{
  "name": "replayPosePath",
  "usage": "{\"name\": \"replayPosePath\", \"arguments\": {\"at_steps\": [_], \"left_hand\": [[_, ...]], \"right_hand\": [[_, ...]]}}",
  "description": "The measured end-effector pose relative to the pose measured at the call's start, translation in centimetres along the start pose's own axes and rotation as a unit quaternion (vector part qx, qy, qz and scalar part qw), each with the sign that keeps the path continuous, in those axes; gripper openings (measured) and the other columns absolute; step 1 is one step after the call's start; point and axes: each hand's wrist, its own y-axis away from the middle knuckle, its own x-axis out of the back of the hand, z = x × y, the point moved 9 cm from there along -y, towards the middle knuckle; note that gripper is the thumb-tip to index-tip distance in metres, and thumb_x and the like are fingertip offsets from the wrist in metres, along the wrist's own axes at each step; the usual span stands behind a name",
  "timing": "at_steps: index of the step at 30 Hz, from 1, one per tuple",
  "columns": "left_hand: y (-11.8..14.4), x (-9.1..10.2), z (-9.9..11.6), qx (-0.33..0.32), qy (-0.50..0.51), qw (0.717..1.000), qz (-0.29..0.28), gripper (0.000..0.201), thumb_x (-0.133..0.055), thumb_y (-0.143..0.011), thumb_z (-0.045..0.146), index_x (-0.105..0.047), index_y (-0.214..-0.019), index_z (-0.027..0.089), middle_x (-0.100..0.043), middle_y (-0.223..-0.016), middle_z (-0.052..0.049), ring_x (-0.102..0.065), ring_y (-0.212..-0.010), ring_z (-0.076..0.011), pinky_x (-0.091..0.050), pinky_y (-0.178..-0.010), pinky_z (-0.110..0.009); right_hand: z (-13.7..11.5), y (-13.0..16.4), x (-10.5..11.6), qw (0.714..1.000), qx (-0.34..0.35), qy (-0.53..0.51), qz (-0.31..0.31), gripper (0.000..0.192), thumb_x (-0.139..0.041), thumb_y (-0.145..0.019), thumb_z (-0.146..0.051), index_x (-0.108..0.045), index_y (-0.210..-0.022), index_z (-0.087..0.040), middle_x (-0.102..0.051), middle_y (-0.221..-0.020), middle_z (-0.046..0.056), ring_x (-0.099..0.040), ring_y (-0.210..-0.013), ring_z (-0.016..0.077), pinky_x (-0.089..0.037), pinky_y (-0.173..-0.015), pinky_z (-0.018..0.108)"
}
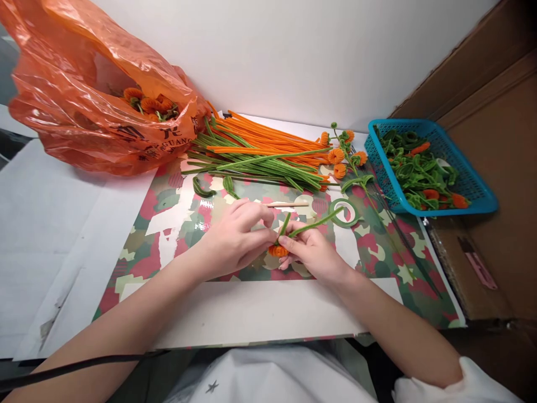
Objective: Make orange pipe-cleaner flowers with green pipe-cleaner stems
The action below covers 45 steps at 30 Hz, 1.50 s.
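My left hand [237, 238] and my right hand [312, 253] meet over the camouflage-patterned mat [168, 224]. Between the fingertips of both sits a small orange pipe-cleaner flower [277, 251] with green pipe-cleaner stems [312, 224] rising up and to the right. Both hands pinch this piece. A thin wooden stick [287, 205] lies just behind my left hand. A ring of green tape [344, 212] lies right of the stems.
A pile of orange and green pipe cleaners [260, 154] lies at the back. Finished orange flowers on stems [342, 154] lie beside a blue basket [478, 193] of green and orange pieces. An orange plastic bag [84, 95] holds more flowers. Cardboard [495, 140] stands at right.
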Motion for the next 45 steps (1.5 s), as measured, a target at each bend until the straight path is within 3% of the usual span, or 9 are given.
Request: {"name": "replayPosePath", "arguments": {"at_steps": [5, 10, 23, 26, 31, 35, 38, 42, 45], "left_hand": [[0.3, -0.8, -1.9, 0.089, 0.087, 0.992, 0.015, 0.010, -0.071, -0.076, 0.031, -0.066, -0.068, 0.027, -0.061, -0.074, -0.003, -0.061, -0.086, -0.0232, -0.043, -0.098, -0.042], [1.0, -0.6, -3.0, 0.169, 0.163, 0.970, 0.069, 0.014, -0.063, -0.081, 0.035, -0.063, -0.078, 0.021, -0.061, -0.079, -0.004, -0.056, -0.075, -0.0178, -0.048, -0.070, -0.030], [3.1, -5.0, -3.9, 0.409, 0.351, 0.839, -0.073, 0.028, -0.061, -0.078, 0.040, -0.059, -0.064, 0.017, -0.046, -0.055, 0.002, -0.041, -0.048, -0.0097, -0.029, -0.046, -0.021], [2.5, -4.6, -3.3, 0.366, 0.345, 0.862, -0.063, 0.023, -0.058, -0.080, 0.037, -0.056, -0.068, 0.018, -0.047, -0.058, 0.003, -0.043, -0.050, -0.0104, -0.032, -0.047, -0.021], [0.8, -1.6, -0.7, 0.165, 0.118, 0.979, 0.029, 0.021, -0.052, -0.084, 0.025, -0.054, -0.064, 0.019, -0.050, -0.064, 0.000, -0.045, -0.062, -0.0135, -0.036, -0.056, -0.025], [0.9, -1.2, -0.2, 0.138, 0.073, 0.986, 0.054, 0.019, -0.052, -0.087, 0.026, -0.055, -0.069, 0.020, -0.052, -0.069, -0.001, -0.049, -0.065, -0.0144, -0.040, -0.060, -0.026], [1.7, -2.4, -2.3, 0.261, 0.251, 0.930, 0.057, 0.017, -0.062, -0.084, 0.036, -0.056, -0.088, 0.020, -0.060, -0.083, -0.003, -0.060, -0.073, -0.0159, -0.050, -0.064, -0.027], [2.5, -6.0, -2.4, 0.357, 0.508, 0.784, -0.014, 0.038, -0.067, -0.081, 0.044, -0.056, -0.108, 0.019, -0.068, -0.095, -0.006, -0.069, -0.081, -0.0180, -0.058, -0.076, -0.033], [2.6, -6.1, -2.9, 0.369, 0.526, 0.766, 0.019, 0.042, -0.073, -0.077, 0.041, -0.060, -0.108, 0.017, -0.071, -0.092, -0.006, -0.070, -0.083, -0.0190, -0.058, -0.081, -0.035]], "right_hand": [[0.1, 0.1, 0.2, 0.999, -0.028, -0.027, -0.021, 0.037, -0.076, -0.074, -0.046, -0.054, -0.078, -0.017, -0.061, -0.068, -0.003, -0.060, -0.052, 0.0065, -0.058, -0.052, 0.020], [-2.2, 0.5, 0.9, 0.991, 0.096, 0.085, 0.044, 0.026, -0.068, -0.082, -0.042, -0.057, -0.084, -0.018, -0.057, -0.082, 0.000, -0.062, -0.063, 0.0094, -0.060, -0.052, 0.023], [-5.8, 2.8, -1.1, 0.848, 0.357, 0.385, 0.077, 0.015, -0.048, -0.094, -0.015, -0.060, -0.086, -0.020, -0.058, -0.079, 0.002, -0.055, -0.071, 0.0132, -0.048, -0.059, 0.026], [-5.5, 2.6, -1.1, 0.862, 0.342, 0.367, 0.075, 0.015, -0.049, -0.094, -0.017, -0.060, -0.085, -0.020, -0.057, -0.079, 0.002, -0.054, -0.069, 0.0127, -0.048, -0.057, 0.025], [-4.3, 1.7, 0.0, 0.925, 0.253, 0.272, 0.084, 0.014, -0.054, -0.092, -0.026, -0.059, -0.081, -0.020, -0.050, -0.082, 0.001, -0.056, -0.066, 0.0108, -0.055, -0.050, 0.022], [-4.5, 1.7, 0.4, 0.927, 0.256, 0.258, 0.095, 0.013, -0.055, -0.092, -0.026, -0.059, -0.081, -0.020, -0.052, -0.084, 0.001, -0.057, -0.068, 0.0111, -0.056, -0.053, 0.022], [-5.4, 2.3, 0.4, 0.894, 0.314, 0.298, 0.118, 0.010, -0.057, -0.091, -0.022, -0.062, -0.083, -0.020, -0.057, -0.083, 0.002, -0.060, -0.075, 0.0134, -0.055, -0.060, 0.025], [-6.3, 2.9, 0.1, 0.852, 0.374, 0.344, 0.127, 0.008, -0.058, -0.090, -0.018, -0.064, -0.086, -0.022, -0.065, -0.087, 0.003, -0.063, -0.084, 0.0161, -0.054, -0.071, 0.031], [-6.6, 2.9, 0.2, 0.850, 0.376, 0.345, 0.128, 0.006, -0.061, -0.088, -0.020, -0.065, -0.086, -0.022, -0.068, -0.092, 0.004, -0.065, -0.091, 0.0181, -0.055, -0.076, 0.033]]}}
